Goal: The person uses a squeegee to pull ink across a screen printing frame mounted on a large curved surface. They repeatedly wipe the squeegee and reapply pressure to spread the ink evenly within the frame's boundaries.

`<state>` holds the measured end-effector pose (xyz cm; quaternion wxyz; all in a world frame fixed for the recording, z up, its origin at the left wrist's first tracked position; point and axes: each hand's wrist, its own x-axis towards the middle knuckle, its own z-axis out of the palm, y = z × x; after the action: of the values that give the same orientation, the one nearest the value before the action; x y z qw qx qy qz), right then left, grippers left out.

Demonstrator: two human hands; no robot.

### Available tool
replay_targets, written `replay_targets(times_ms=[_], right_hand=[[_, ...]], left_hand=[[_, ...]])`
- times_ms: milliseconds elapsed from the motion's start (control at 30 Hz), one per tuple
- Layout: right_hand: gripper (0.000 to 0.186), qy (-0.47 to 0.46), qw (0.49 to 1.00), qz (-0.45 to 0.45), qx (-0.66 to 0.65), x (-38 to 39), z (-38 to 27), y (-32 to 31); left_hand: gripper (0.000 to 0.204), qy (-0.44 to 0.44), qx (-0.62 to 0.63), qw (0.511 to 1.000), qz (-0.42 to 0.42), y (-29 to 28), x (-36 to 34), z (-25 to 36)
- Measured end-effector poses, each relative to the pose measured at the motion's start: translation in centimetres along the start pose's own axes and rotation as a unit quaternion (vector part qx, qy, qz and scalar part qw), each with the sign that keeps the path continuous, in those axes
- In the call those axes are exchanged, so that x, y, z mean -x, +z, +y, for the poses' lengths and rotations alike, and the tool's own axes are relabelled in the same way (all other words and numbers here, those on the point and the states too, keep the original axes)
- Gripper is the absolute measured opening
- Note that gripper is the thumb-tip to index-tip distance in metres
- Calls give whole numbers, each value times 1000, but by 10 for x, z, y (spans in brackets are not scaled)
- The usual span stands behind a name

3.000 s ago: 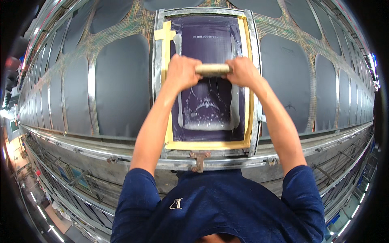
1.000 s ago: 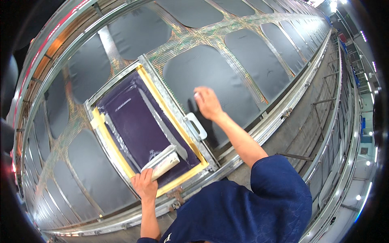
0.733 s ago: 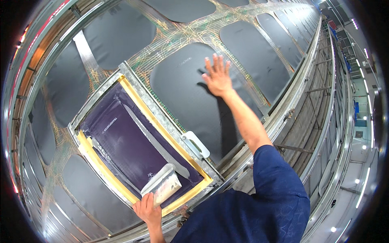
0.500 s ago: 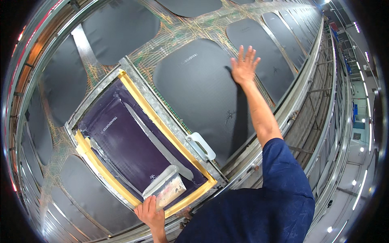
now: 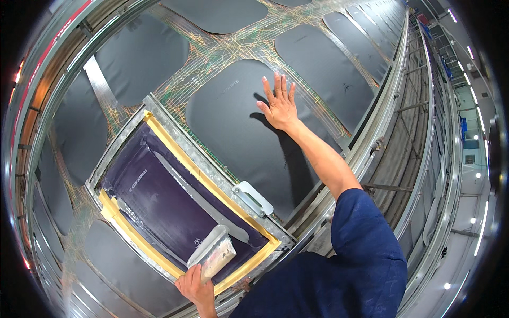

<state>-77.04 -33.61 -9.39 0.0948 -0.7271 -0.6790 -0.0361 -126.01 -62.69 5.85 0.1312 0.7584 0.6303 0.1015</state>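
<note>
A screen-printing frame [image 5: 117,137] lies at the lower left, its inner edges lined with yellow tape [image 5: 159,130]. Inside it is dark purple mesh [image 5: 159,196] with a grey smear of paste along the far side. My left hand [image 5: 196,287] is closed round the near end of a squeegee [image 5: 218,258], which leans in the frame's near right corner. Its blade edge meets the mesh. Fingers spread, my right hand [image 5: 280,110] is held over a dark grey rounded panel [image 5: 228,124] beside the frame, its shadow on the panel; contact cannot be told.
A white loop handle [image 5: 243,187] sticks up from the frame's right side. More dark panels [image 5: 313,58] lie along the long table, whose surface between them is covered in coloured lines. A metal rail [image 5: 384,116] runs along the table's right edge.
My right hand has moved left and a little nearer, from the panel's right edge to over it. My left hand keeps its grip on the squeegee. The whole view has shifted slightly.
</note>
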Motion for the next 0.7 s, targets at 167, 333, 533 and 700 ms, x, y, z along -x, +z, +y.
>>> replay_targets(times_ms=[167,333,533,700], right_hand=[[83,126,988,90,7,-38,56,0],[81,-63,995,51,-53,6,-18,3],[79,82,994,60,38,-46,60,0],[69,31,994,94,-43,-23,13,-12]], left_hand=[[38,-2,-10,1000,-2,7,1,3],[36,-9,-13,1000,-5,7,0,2],[36,9,-16,1000,0,6,-3,-2],[36,21,-29,999,6,6,5,1]])
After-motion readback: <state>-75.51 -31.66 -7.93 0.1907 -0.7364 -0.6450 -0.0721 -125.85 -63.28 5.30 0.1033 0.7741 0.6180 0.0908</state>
